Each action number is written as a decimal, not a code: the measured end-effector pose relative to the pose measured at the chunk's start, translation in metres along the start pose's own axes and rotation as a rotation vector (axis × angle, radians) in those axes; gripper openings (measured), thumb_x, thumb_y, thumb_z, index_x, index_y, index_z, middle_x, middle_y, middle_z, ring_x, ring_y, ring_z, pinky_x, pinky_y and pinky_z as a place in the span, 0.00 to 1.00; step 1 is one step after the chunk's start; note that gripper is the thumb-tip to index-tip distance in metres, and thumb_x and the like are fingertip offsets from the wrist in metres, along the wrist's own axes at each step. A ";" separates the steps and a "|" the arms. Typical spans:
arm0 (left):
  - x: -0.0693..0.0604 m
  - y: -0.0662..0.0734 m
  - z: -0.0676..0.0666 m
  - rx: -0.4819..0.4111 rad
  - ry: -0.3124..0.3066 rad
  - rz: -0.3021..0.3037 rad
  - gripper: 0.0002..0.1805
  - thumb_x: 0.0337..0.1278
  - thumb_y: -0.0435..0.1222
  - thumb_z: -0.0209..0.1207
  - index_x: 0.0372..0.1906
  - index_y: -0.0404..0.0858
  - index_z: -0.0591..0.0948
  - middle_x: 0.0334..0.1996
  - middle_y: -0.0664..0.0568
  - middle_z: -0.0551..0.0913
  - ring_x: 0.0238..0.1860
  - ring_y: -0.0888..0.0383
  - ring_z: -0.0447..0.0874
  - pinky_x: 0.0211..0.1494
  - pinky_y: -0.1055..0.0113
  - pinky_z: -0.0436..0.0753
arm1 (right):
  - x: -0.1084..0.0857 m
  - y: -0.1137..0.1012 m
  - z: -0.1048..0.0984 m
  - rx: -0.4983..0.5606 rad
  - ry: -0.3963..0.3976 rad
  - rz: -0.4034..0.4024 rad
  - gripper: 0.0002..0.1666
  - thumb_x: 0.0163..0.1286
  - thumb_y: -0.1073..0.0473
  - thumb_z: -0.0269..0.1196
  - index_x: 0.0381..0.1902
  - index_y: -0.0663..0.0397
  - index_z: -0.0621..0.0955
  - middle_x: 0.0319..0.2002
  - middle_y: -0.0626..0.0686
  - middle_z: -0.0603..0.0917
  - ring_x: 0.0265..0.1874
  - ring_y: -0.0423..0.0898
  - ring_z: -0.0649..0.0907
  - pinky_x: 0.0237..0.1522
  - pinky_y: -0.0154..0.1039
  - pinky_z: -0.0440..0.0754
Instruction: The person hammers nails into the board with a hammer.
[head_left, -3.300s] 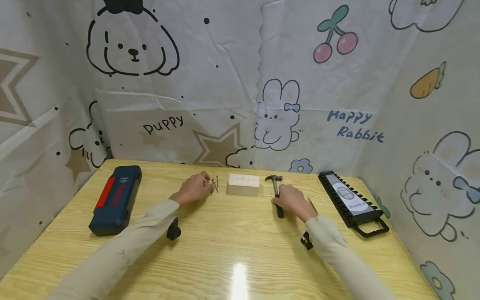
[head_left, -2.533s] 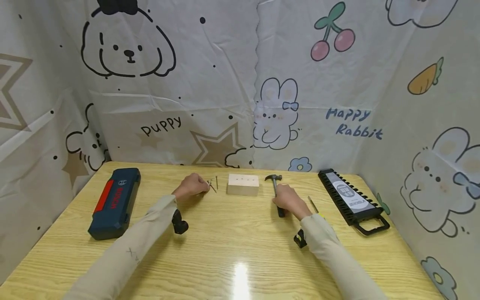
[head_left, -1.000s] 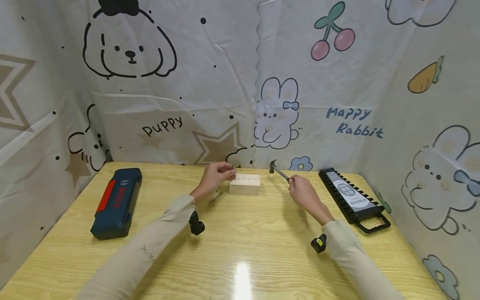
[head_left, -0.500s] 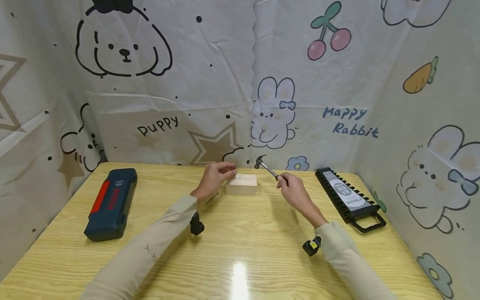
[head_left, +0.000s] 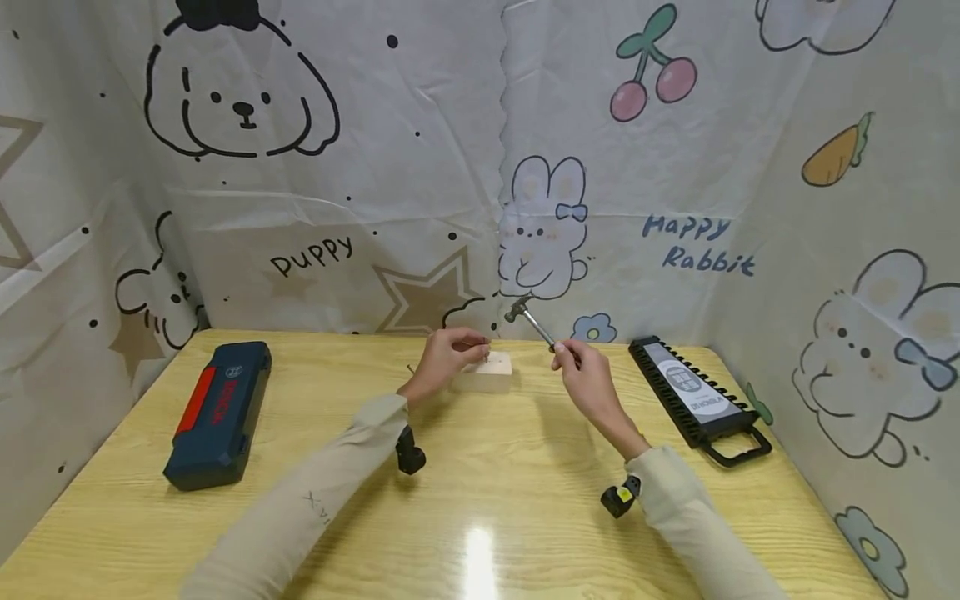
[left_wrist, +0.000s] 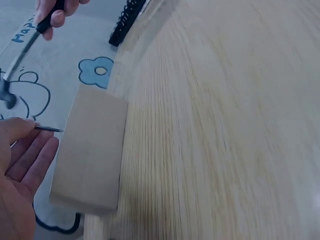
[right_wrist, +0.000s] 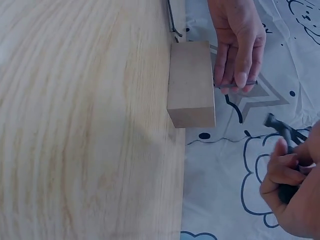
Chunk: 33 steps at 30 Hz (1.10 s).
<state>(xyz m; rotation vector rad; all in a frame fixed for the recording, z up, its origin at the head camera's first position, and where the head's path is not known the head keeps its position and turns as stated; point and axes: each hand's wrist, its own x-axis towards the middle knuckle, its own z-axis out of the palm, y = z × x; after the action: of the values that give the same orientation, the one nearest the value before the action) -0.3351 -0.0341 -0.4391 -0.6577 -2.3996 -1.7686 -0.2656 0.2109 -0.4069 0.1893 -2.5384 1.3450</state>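
My left hand (head_left: 444, 365) pinches a nail (left_wrist: 50, 129) between thumb and fingers over the pale wooden block (head_left: 483, 383). In the left wrist view the nail's tip is at the block's top face, and the nail stands about square to it. My right hand (head_left: 591, 379) grips the dark handle of a claw hammer (head_left: 534, 323). The hammer is raised, its head above and to the right of the block, apart from the nail. Part of the block's top is hidden by my left hand in the head view.
Loose nails (right_wrist: 171, 20) lie on the table by the block's left end, mostly hidden by my left hand in the head view. A blue and red Bosch case (head_left: 221, 417) lies at the left. At the right lies a black slotted rack (head_left: 693, 392) with a handle.
My left hand has gone from the loose nails to the block with one nail, lately shifting right along it. My right hand has lifted the hammer off the table and brought its head nearer the block.
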 end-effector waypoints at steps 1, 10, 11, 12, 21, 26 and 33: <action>0.002 0.001 0.003 0.000 0.000 -0.001 0.09 0.68 0.30 0.67 0.48 0.31 0.89 0.46 0.40 0.91 0.46 0.48 0.91 0.48 0.69 0.87 | 0.000 0.001 -0.001 0.016 0.020 -0.002 0.17 0.86 0.60 0.52 0.46 0.66 0.83 0.35 0.62 0.84 0.20 0.43 0.67 0.21 0.32 0.65; 0.006 0.002 0.021 -0.042 0.033 0.023 0.11 0.66 0.26 0.67 0.51 0.26 0.86 0.47 0.36 0.90 0.47 0.44 0.91 0.51 0.67 0.89 | -0.002 0.008 -0.004 -0.002 0.035 0.001 0.15 0.85 0.61 0.54 0.46 0.66 0.85 0.33 0.59 0.85 0.19 0.41 0.66 0.20 0.31 0.63; 0.007 0.002 0.022 -0.053 0.036 0.037 0.13 0.66 0.25 0.67 0.53 0.26 0.85 0.47 0.35 0.90 0.48 0.43 0.91 0.51 0.67 0.89 | -0.002 0.009 -0.004 -0.004 0.034 0.005 0.15 0.85 0.61 0.54 0.47 0.66 0.85 0.33 0.59 0.85 0.19 0.41 0.66 0.20 0.31 0.63; 0.008 0.001 0.023 -0.066 0.038 0.047 0.14 0.65 0.24 0.66 0.54 0.26 0.85 0.47 0.34 0.89 0.48 0.42 0.91 0.51 0.67 0.89 | -0.003 0.009 -0.005 -0.005 0.036 0.006 0.15 0.85 0.61 0.54 0.47 0.65 0.84 0.33 0.58 0.85 0.19 0.42 0.66 0.20 0.31 0.63; 0.011 -0.004 0.030 -0.069 0.036 0.167 0.15 0.65 0.23 0.66 0.56 0.28 0.85 0.48 0.34 0.89 0.50 0.43 0.90 0.53 0.67 0.88 | -0.002 0.011 -0.005 -0.015 0.051 -0.021 0.14 0.84 0.61 0.54 0.43 0.64 0.84 0.32 0.58 0.84 0.19 0.41 0.66 0.21 0.31 0.63; 0.012 -0.002 0.031 -0.071 0.032 0.188 0.14 0.68 0.26 0.65 0.55 0.29 0.86 0.50 0.38 0.90 0.50 0.45 0.91 0.53 0.66 0.89 | -0.003 0.012 -0.007 -0.020 0.052 -0.031 0.14 0.84 0.62 0.54 0.44 0.65 0.84 0.32 0.59 0.85 0.18 0.40 0.66 0.20 0.31 0.63; 0.011 -0.004 0.034 -0.111 0.083 0.173 0.11 0.68 0.26 0.65 0.52 0.27 0.87 0.49 0.35 0.90 0.50 0.44 0.91 0.53 0.69 0.88 | -0.005 0.015 -0.008 -0.026 0.050 -0.032 0.14 0.84 0.61 0.54 0.46 0.65 0.84 0.33 0.59 0.85 0.19 0.41 0.67 0.21 0.32 0.64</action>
<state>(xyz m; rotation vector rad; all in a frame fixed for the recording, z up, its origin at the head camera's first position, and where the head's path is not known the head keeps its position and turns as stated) -0.3406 0.0003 -0.4501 -0.7632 -2.1336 -1.8287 -0.2630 0.2260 -0.4155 0.1887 -2.4993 1.2881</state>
